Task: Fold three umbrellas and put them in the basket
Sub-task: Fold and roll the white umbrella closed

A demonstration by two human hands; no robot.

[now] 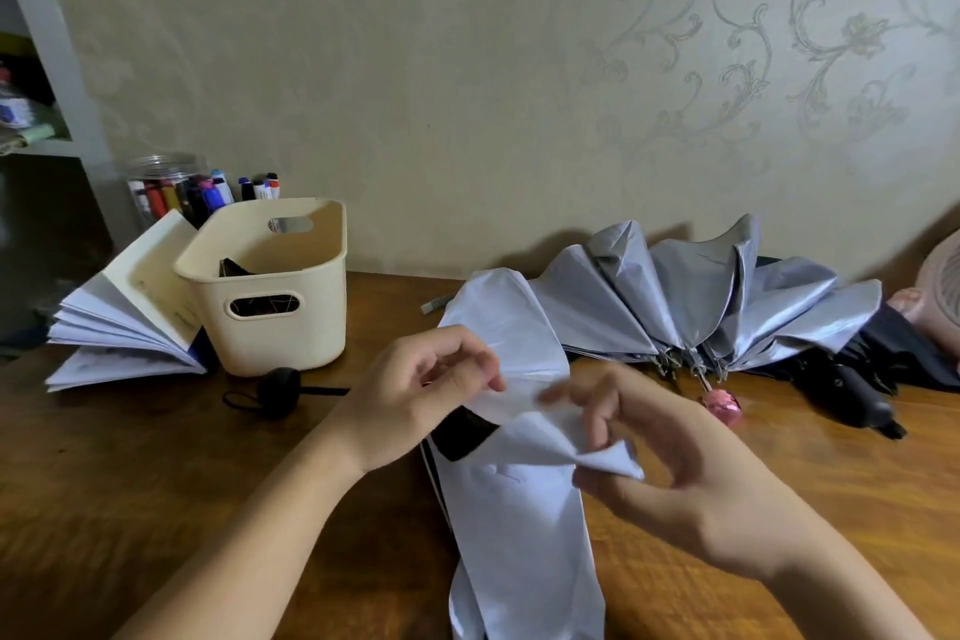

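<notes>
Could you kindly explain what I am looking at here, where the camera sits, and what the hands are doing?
There is no machine: this is one picture from a camera worn on a person's head, looking forward and down at their own bare hands over a wooden table. The left hand and right hand each pinch the fabric of a pale umbrella lying between them, apparently folding it. Behind it lies a silver umbrella, fanned half open, with a pink handle. A dark umbrella lies at the right. At the left stands a cream basket with something dark inside, beside an open book and a jar of markers.
</notes>
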